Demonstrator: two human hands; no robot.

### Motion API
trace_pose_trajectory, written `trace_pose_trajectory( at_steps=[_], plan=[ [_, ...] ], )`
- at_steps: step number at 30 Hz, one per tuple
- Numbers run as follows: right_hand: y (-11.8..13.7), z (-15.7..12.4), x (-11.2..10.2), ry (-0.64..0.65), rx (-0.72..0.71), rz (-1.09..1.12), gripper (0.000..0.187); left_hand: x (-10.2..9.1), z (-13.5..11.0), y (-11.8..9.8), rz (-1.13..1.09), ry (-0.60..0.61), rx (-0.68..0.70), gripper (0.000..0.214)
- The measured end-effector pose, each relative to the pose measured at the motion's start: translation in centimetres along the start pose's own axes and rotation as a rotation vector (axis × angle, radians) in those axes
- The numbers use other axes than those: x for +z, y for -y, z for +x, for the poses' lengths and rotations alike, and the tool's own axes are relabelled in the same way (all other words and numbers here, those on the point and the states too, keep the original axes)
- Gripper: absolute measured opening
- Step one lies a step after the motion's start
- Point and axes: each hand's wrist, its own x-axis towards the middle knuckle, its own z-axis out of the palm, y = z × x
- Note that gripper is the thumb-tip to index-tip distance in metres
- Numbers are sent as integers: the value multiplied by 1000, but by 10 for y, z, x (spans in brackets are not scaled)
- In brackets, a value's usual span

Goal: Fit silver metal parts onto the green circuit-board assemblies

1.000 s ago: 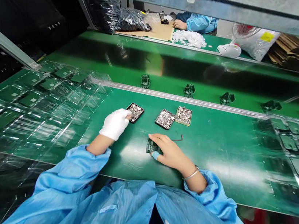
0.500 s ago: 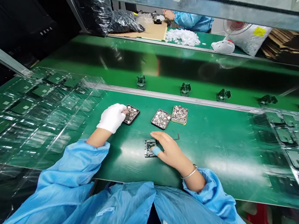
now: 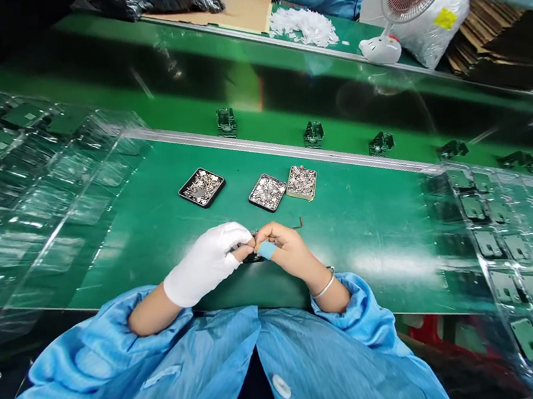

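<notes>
Dark green circuit board point(image 3: 253, 259), mostly hidden, only slivers showing, on the bench point(image 3: 375, 244); gloved left hand point(image 3: 208, 259) and right hand point(image 3: 290, 250) with blue wrap point(image 3: 266, 250) angle inward over it, fingers curled, 2 thumbs close; cannot tell whether either pinches anything

1 circuit board point(image 3: 253, 259), mostly behind fingers point(image 3: 237, 231)

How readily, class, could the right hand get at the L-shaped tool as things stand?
Probably quite readily: the L-shaped tool lies just beyond the right hand, nothing covering its bent end, though that hand is busy beside the gloved left hand.
</notes>
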Motion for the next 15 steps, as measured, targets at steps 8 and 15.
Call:
trace_pose_trajectory(
  at_steps=[8,15],
  plan=[
    [11,1,-15,-92,-38,-149,11,5,-25,22,36,-247,-70,23],
    [-4,11,-25,-369,3,-265,9,45,-27,51,-48,-83,-205,64]
  ],
)
